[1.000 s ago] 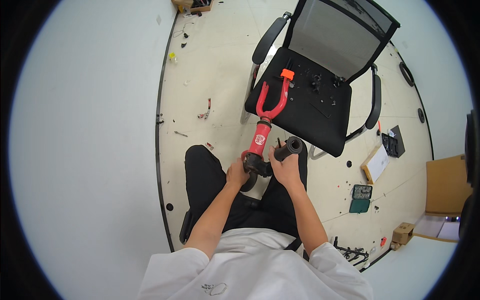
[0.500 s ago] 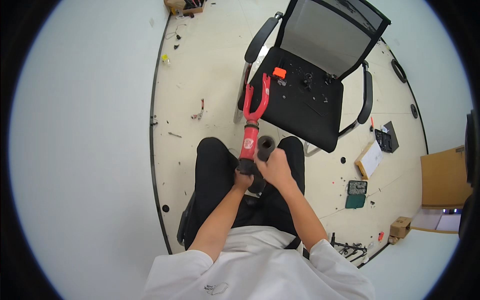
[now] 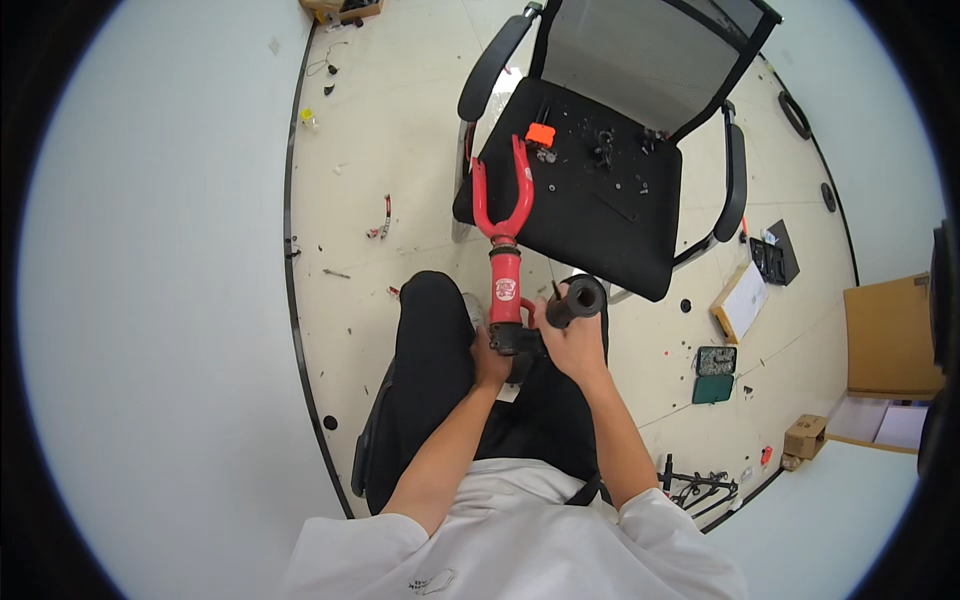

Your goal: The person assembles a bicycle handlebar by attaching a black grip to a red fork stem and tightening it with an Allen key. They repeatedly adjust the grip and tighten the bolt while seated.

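Note:
A red bicycle fork (image 3: 503, 205) with its red head tube (image 3: 506, 280) points away from me between my knees, prongs over the chair seat. At its near end a black stem (image 3: 512, 340) clamps a dark handlebar. My right hand (image 3: 575, 350) is closed round the handlebar's black grip (image 3: 578, 300), whose hollow end faces up. A slim dark piece sticks up by its thumb. My left hand (image 3: 489, 362) is closed at the near end, just under the stem, its fingers partly hidden behind the handlebar.
A black office chair (image 3: 610, 200) stands ahead, small metal parts, a hex key (image 3: 615, 207) and an orange piece (image 3: 540, 135) on its seat. At right on the floor lie a green case (image 3: 713, 388), a black tool case (image 3: 768, 262) and a cardboard box (image 3: 805, 437). A wall runs along the left.
The grip in my right hand has swung right and its hollow end shows more. The fork has turned slightly, its prongs tipping left. The whole view has shifted a little.

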A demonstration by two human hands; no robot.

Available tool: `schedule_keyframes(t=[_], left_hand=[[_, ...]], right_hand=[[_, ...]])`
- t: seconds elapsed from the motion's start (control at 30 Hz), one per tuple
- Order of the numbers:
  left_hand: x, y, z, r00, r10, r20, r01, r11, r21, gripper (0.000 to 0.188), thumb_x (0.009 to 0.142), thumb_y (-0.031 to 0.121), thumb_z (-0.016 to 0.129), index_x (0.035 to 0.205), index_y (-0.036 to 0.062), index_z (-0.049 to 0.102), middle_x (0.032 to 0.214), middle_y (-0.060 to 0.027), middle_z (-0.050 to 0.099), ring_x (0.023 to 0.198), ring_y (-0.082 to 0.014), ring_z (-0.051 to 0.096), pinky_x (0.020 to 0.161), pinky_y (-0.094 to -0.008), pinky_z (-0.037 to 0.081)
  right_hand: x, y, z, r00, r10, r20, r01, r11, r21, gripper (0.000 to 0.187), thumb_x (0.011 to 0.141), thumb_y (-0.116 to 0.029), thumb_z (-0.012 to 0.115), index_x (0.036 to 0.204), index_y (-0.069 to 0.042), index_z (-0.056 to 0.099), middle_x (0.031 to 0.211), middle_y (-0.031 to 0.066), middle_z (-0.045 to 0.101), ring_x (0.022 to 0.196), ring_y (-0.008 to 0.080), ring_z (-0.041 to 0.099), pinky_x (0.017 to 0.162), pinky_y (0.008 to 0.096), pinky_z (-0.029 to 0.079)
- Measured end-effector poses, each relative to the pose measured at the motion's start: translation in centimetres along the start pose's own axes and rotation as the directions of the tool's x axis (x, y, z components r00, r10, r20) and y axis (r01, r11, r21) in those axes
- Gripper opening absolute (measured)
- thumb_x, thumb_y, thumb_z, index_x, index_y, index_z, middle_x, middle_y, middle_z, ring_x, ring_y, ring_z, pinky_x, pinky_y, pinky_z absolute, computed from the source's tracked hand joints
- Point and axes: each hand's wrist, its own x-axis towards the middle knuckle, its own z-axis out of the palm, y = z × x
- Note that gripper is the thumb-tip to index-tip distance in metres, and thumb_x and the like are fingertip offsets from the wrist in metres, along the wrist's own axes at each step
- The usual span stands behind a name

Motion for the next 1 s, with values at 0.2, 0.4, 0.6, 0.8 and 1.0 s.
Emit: schedule_keyframes(t=[0.2,0.4,0.6,0.8,1.0], left_hand=[[-0.2,2.9,-2.3,0.986,-0.143,-0.089,0.150,0.985,0.084,0.036,0.075,0.012,0.075,0.102,0.0016,0.052,0.097,-0.0243,0.064,0.094,-0.0484,0.061,0.081,-0.0537,0.047],[-1.0,4.1,-2.9,0.994,-0.111,0.023,0.108,0.991,0.082,0.042,0.074,0.015,0.077,0.105,0.0014,0.052,0.102,-0.0249,0.060,0.101,-0.0485,0.057,0.088,-0.0547,0.044],[-1.6,4.0,-1.9,0.981,-0.119,0.156,0.077,0.964,0.253,0.052,0.073,0.016,0.077,0.116,0.0015,0.053,0.111,-0.0259,0.056,0.106,-0.0496,0.056,0.087,-0.0553,0.047],[-0.7,2.0,-1.0,0.996,0.006,0.092,-0.022,0.983,0.180,0.044,0.071,0.013,0.077,0.110,0.0025,0.060,0.104,-0.0232,0.061,0.102,-0.0459,0.060,0.087,-0.0515,0.049],[-1.4,2.0,-1.1,0.989,0.131,0.067,-0.122,0.985,-0.121,0.020,0.069,0.005,0.069,0.089,0.0042,0.066,0.095,-0.0198,0.064,0.092,-0.0441,0.060,0.087,-0.0513,0.046]], right_hand=[[-0.8,4.1,-0.3,0.972,0.234,-0.001,-0.233,0.970,0.067,0.027,0.094,-0.012,0.066,0.076,-0.002,0.049,0.062,0.0039,0.053,0.059,0.0116,0.053,0.058,0.0311,0.043],[-1.5,2.0,-1.1,0.973,0.231,-0.012,-0.229,0.970,0.083,0.029,0.093,-0.012,0.066,0.073,-0.001,0.049,0.061,0.0047,0.053,0.058,0.0128,0.054,0.057,0.0312,0.043],[-1.1,3.1,-2.9,0.946,0.321,-0.046,-0.316,0.944,0.098,0.027,0.094,-0.012,0.066,0.076,0.000,0.050,0.063,0.0057,0.055,0.058,0.0148,0.060,0.057,0.0310,0.047],[-1.5,1.3,-1.9,0.962,0.272,0.009,-0.272,0.960,0.066,0.022,0.091,-0.011,0.069,0.081,0.002,0.054,0.068,0.0080,0.057,0.062,0.0158,0.055,0.059,0.0334,0.045],[-0.8,-0.1,-0.5,0.973,0.204,0.108,-0.210,0.976,0.055,0.020,0.090,-0.012,0.068,0.083,0.004,0.059,0.068,0.0149,0.061,0.060,0.0259,0.056,0.061,0.0374,0.048]])
